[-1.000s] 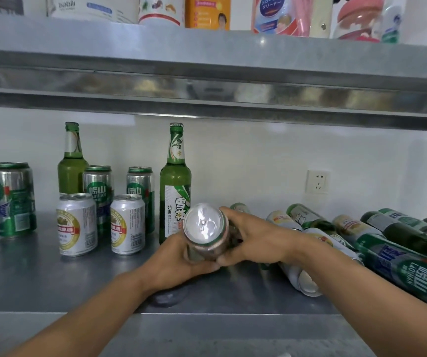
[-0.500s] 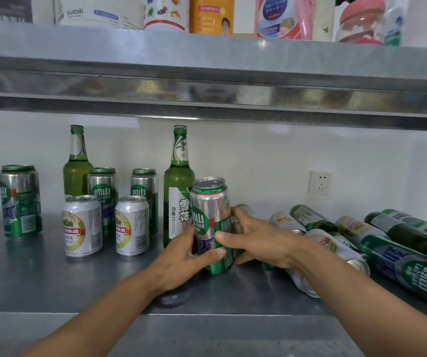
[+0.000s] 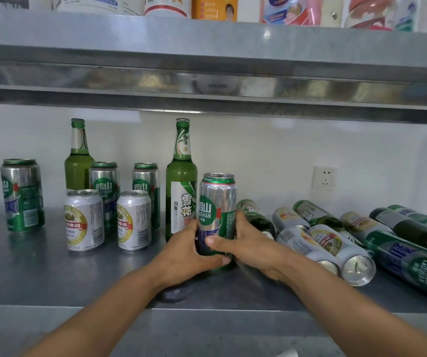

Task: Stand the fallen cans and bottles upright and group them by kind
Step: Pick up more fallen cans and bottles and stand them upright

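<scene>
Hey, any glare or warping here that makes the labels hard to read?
Head view: glare spots on the upper shelf, bright sheen down the held can; the lying can at the right edge looks stretched and soft; middle labels read fine.

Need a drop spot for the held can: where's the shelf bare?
Bare: shelf front before the white cans, and the gap between them and the far-left green can. Crowded: the right side, heaped with fallen cans and bottles.

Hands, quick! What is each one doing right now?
Left hand: closed, gripping the tall green can.
Right hand: closed, gripping that can too.
</scene>
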